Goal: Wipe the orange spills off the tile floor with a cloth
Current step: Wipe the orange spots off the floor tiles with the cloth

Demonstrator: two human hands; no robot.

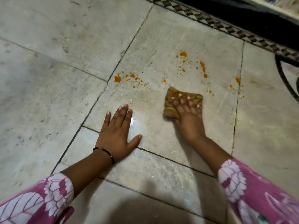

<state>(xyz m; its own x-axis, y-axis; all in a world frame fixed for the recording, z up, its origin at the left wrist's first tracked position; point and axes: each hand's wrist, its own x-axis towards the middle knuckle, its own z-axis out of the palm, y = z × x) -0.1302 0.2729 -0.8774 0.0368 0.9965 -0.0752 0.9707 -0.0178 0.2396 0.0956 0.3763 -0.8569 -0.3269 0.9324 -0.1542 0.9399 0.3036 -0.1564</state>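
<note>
Head view: cloth [169,101] seemingly crosswise, flat.

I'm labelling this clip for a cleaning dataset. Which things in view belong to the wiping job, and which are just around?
Part of the job:
folded yellow-brown cloth, under the right hand
orange spill spots on the pale stone tile floor
left hand, flat on the floor

Just around:
black thread bracelet
patterned border strip
dark curved metal bar

glossy stone tile floor [48,46], woven cloth [171,97]
</note>
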